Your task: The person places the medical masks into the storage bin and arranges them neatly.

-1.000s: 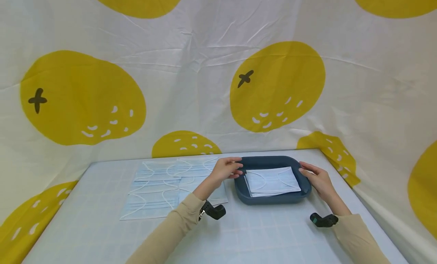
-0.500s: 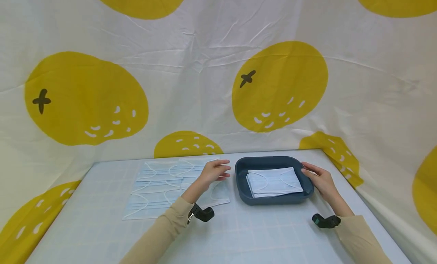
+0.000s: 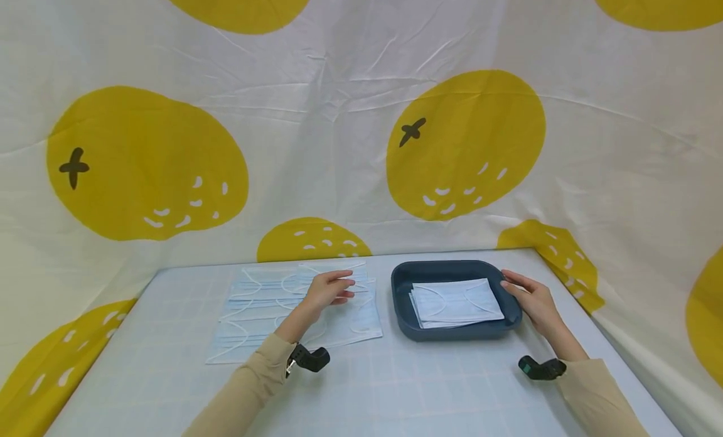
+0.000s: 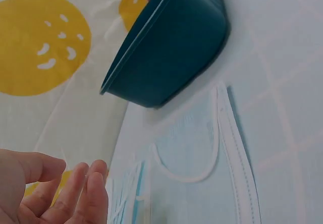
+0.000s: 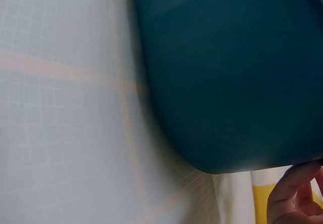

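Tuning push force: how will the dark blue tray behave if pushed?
Likely stiff: the dark blue tray holds a smooth, unbent shape. Probably slides, not tips: low, sitting flat on the table. Its mask stack may shift: edges lie uneven.

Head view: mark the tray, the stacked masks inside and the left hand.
Tray (image 3: pixel 446 272): head view, inner back wall.
Stacked masks (image 3: pixel 456 304): head view, top mask's middle.
Left hand (image 3: pixel 326 290): head view, middle of the hand.

White cloth printed with yellow fruit shapes hangs behind a pale checked tablecloth.
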The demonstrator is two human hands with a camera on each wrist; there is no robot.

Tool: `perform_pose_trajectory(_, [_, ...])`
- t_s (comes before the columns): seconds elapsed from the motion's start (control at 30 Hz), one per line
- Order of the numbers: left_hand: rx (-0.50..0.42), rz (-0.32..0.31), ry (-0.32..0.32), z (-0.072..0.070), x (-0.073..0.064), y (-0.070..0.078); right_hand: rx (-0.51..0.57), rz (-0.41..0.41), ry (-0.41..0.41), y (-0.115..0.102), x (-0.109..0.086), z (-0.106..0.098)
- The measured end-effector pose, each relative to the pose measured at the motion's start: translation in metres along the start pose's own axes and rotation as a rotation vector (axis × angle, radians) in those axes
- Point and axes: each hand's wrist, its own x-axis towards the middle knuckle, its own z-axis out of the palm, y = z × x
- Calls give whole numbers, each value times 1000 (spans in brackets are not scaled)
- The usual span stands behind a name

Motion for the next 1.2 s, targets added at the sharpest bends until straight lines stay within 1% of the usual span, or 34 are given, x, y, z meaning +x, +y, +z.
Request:
perform_pose_trajectory(0.17, [12,-28,41,-19,-2,-5,-7,5,0,0,0,0])
perform_pose_trajectory(0.47, [44,-36,88,-52,-1,-14,-36,29,-6,-1,1,-1])
perform_pose_trajectory(0.63, [88,-44,111,-73,3,-18,-54,42,-5,-1,2,0])
perform_pose_trajectory(0.7, [89,-49,121,-80,5,-20,-54,44,-7,-2,1,0])
perform_pose_trajectory(0.87, [97,-59,139,-94,13,-22,-52,47,-11,-2,1,-1])
perform_pose_trajectory(0.97, [123,-62,150,-100,17,-21,-57,47,-3,0,1,-1])
perform_pose_trajectory(1.1, [153,-81,171,-106,23,-20,-54,33,4,1,3,-1])
perform_pose_trajectory(1.2, [153,-91,177,-108,27,-19,-42,21,-3,1,3,0])
